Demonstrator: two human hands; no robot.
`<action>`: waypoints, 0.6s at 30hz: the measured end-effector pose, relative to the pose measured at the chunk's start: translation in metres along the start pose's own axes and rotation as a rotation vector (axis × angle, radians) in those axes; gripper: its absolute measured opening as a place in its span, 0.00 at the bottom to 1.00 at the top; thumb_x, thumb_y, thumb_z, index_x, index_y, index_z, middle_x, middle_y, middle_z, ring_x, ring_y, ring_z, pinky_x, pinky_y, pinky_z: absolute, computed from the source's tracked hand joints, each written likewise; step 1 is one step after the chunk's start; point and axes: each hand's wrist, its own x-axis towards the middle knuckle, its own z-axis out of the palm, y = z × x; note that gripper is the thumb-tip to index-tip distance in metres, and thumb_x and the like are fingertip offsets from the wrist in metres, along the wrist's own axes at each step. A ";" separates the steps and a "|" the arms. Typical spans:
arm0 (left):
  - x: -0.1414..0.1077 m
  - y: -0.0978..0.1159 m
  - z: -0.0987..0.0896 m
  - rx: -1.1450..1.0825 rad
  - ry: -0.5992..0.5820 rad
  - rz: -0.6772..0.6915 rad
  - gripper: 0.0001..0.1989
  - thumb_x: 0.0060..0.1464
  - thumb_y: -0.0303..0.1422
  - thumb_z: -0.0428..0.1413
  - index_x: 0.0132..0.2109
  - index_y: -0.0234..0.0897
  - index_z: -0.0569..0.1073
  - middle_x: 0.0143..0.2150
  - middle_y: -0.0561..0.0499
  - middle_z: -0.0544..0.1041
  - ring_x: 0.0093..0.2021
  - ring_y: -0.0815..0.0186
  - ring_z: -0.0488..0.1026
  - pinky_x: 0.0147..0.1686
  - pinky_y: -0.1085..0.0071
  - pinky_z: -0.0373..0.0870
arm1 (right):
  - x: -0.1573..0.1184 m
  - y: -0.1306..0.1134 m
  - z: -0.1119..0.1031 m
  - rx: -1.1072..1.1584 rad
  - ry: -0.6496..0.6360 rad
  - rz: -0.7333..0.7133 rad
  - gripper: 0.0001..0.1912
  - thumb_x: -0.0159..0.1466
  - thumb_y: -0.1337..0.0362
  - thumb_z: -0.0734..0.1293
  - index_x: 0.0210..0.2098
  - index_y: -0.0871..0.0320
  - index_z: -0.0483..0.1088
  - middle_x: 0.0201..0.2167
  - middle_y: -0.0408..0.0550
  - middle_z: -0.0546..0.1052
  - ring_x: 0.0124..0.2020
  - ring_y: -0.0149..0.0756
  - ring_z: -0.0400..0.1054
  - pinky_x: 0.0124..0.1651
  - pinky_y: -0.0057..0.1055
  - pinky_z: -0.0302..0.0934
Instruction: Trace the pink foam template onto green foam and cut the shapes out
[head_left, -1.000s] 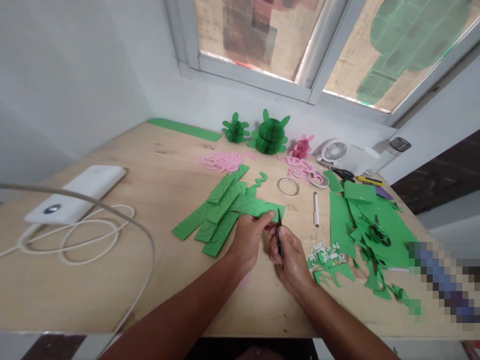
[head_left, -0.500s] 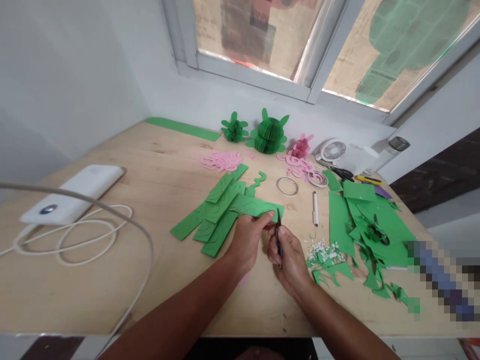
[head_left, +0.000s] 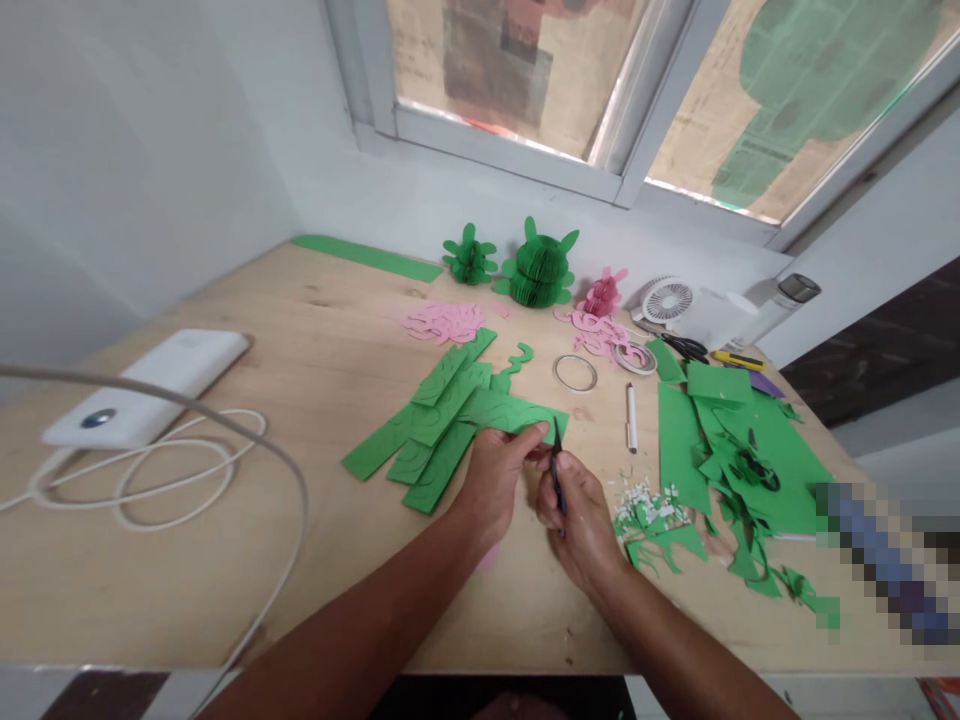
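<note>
My left hand (head_left: 496,478) pinches a green paper strip (head_left: 504,408) marked with curved drawn lines, thumb on top near its right end. In my right hand (head_left: 576,505) is a slim pair of dark scissors (head_left: 558,470), gripped low, with the blades pointing away from me at the strip's right end. The fingers hide most of the handles. Beside my left hand lie several overlapping green strips (head_left: 435,455), also with curved outlines. Just beyond them is a cut wavy green piece (head_left: 520,356).
Green and white scraps (head_left: 652,508) lie right of my hands, near green sheets (head_left: 795,490). A white pen (head_left: 631,418), a ring (head_left: 574,373) and pink curls (head_left: 444,322) lie farther off. Paper honeycomb figures (head_left: 537,270) line the wall. A white power bank (head_left: 150,385) and cable sit left.
</note>
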 end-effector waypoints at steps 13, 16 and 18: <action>0.002 0.001 0.002 -0.045 0.046 -0.015 0.11 0.35 0.34 0.66 0.24 0.35 0.72 0.22 0.55 0.73 0.25 0.69 0.68 0.30 0.71 0.68 | -0.001 0.000 0.000 -0.002 0.005 0.007 0.21 0.59 0.45 0.70 0.29 0.58 0.69 0.13 0.33 0.60 0.15 0.22 0.45 0.17 0.23 0.38; 0.003 0.000 0.000 -0.020 0.047 0.001 0.11 0.35 0.34 0.66 0.23 0.35 0.71 0.23 0.55 0.72 0.25 0.69 0.68 0.31 0.71 0.68 | -0.001 0.000 0.000 0.006 -0.001 0.013 0.21 0.59 0.46 0.70 0.30 0.59 0.69 0.13 0.34 0.60 0.15 0.22 0.45 0.18 0.23 0.38; 0.004 -0.001 -0.001 0.003 0.051 0.011 0.12 0.35 0.34 0.66 0.23 0.35 0.71 0.23 0.55 0.72 0.25 0.69 0.68 0.31 0.71 0.67 | -0.001 -0.001 0.000 0.011 0.001 0.014 0.21 0.58 0.46 0.71 0.30 0.59 0.69 0.13 0.34 0.61 0.15 0.22 0.45 0.18 0.23 0.37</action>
